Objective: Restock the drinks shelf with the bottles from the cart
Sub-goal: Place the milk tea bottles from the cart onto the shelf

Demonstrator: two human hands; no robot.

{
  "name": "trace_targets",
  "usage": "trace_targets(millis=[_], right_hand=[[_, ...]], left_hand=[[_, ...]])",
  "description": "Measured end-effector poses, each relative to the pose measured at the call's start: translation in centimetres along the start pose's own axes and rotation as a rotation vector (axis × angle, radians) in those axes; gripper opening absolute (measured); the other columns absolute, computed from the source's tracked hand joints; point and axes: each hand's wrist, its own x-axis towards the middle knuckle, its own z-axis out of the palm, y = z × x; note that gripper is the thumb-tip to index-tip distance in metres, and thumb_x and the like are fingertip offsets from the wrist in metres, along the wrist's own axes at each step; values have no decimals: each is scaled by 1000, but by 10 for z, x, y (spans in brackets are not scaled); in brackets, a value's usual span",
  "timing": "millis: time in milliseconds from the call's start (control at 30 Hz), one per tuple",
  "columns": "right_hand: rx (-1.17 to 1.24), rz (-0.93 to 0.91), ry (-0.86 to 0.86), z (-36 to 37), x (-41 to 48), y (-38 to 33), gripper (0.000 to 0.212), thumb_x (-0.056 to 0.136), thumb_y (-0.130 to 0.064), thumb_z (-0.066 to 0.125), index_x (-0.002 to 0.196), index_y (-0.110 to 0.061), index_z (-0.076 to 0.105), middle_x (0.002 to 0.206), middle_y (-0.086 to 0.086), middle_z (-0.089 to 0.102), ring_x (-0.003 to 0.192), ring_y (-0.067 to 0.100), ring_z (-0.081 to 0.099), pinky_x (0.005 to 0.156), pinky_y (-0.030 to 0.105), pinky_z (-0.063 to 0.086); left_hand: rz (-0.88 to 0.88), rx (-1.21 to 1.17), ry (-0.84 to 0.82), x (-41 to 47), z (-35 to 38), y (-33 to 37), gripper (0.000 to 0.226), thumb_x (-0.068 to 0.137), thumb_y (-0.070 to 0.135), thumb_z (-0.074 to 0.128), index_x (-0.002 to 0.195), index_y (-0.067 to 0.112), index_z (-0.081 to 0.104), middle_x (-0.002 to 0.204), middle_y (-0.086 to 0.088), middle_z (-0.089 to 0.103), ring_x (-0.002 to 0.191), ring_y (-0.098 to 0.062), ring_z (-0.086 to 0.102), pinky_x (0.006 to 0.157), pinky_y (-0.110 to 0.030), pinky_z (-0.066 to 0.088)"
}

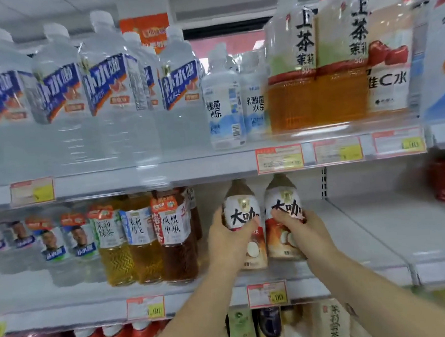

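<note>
- Here, left hand (230, 244) and right hand (301, 231) each gripped a white-labelled bottle (284, 203), upright, side by side.
- Labels faced shoppers, apparently filling a gap on the drinks shelf (366, 240) beside tea bottles (145, 242).

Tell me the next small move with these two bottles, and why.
Probably set both down and slide them back, then let go. The left hand grips the left white-labelled bottle and the right hand the right white-labelled bottle, both upright near the front edge of the middle shelf, with bare shelf behind them.
</note>
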Motion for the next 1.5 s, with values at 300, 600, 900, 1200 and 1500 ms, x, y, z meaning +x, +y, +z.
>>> trace_targets(millis=[300, 600, 900, 1200, 1500], right_hand=[[-30, -220, 17, 17, 41, 31, 46, 74, -12, 77, 102, -34, 47, 101, -6, 63, 90, 5, 62, 65, 14, 48], [-382, -323, -332, 5, 63, 40, 54, 76, 2, 71, 104, -30, 38, 97, -2, 59, 84, -2, 62, 68, 15, 52], [-719, -217, -263, 4, 90, 44, 62, 67, -23, 82, 113, -15, 41, 105, -5, 57, 94, 11, 53, 64, 12, 39], [-741, -137, -146, 35, 158, 52, 76, 64, -31, 83, 122, -9, 40, 120, 5, 59, 110, 25, 57, 78, 24, 42], [-606, -162, -100, 46, 186, 69, 69, 65, -23, 80, 125, -16, 46, 118, 1, 62, 107, 22, 59, 85, 29, 47]], left_hand=[[114, -56, -75, 40, 10, -39, 75, 70, 11, 80, 123, 39, 35, 111, 17, 57, 102, 0, 57, 83, -19, 49], [92, 121, -147, 68, 5, -58, 87, 72, 13, 77, 141, 30, 27, 129, 3, 52, 118, -7, 52, 98, -31, 47], [-137, 332, -58, 83, 9, -73, 70, 66, 15, 82, 124, 15, 42, 121, 1, 56, 109, -21, 56, 94, -36, 45], [-142, 119, 66, 149, 30, -93, 58, 65, 6, 81, 112, 9, 47, 103, 0, 62, 95, -20, 60, 87, -36, 50], [-56, 123, 47, 185, 33, -116, 59, 59, 18, 78, 112, 11, 55, 105, -1, 68, 97, -17, 64, 91, -45, 51]])
